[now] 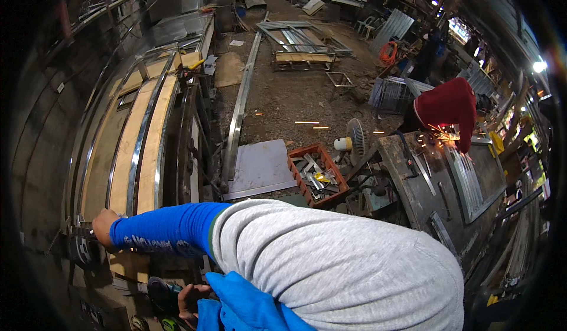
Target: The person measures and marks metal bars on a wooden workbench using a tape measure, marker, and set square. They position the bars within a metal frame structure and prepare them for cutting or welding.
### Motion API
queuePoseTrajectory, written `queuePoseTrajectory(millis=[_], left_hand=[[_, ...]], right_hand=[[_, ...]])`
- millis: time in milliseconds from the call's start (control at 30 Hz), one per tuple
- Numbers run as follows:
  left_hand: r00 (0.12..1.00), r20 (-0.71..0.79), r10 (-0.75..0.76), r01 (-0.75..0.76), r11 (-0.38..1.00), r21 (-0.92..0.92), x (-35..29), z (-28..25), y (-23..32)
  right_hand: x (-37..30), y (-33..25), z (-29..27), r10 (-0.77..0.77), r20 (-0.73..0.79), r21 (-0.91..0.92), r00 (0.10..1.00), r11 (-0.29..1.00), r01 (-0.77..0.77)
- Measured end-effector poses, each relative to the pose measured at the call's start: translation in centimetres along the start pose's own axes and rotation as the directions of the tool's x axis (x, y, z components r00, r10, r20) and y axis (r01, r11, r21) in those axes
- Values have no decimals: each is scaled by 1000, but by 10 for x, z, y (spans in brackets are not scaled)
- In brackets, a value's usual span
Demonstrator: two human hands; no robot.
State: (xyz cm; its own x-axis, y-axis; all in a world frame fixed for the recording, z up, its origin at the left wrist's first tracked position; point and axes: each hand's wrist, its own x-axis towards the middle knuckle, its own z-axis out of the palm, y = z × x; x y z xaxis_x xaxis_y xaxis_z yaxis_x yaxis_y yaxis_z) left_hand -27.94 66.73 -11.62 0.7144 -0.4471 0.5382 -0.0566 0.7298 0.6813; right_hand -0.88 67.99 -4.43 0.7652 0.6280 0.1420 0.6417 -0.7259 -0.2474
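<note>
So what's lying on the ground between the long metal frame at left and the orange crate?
In the head view, a flat grey metal sheet lies between the long frame and the orange crate.

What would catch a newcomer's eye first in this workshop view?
The bright blue sleeve crossing the lower middle, its left hand gripping a metal piece on the curved steel frame at left. Then the orange sparks at right, where a person in a red top bends over a steel workbench.

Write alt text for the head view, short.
Seen from above in a metal workshop, a person in a grey shirt and blue arm sleeves reaches the left hand to the end of a steel-and-wood frame; the right hand is low beside it. Across the dirt floor, a person in red throws sparks at a workbench.
</note>
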Motion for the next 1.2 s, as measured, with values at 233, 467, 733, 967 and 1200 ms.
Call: queuePoseTrajectory(millis=[233,467,733,967,1200], left_hand=[[999,-16,33,-31,997,67,-7,13,6],[999,-24,47,-45,997,69,-12,39,-6],[976,-171,133,-119,989,91,-69,55,3],[967,-178,183,-137,960,243,-66,58,22],[966,181,183,-220,954,206,3,20,21]], right_hand=[[-5,-7,-3,-3,-54,32,999,999,5],[-6,19,8,89,-107,124,990,989,-76],[-13,7,-3,42,-120,165,992,986,-22],[-13,1,4,40,-179,230,983,973,2],[9,31,36,137,-337,261,931,964,-47]])
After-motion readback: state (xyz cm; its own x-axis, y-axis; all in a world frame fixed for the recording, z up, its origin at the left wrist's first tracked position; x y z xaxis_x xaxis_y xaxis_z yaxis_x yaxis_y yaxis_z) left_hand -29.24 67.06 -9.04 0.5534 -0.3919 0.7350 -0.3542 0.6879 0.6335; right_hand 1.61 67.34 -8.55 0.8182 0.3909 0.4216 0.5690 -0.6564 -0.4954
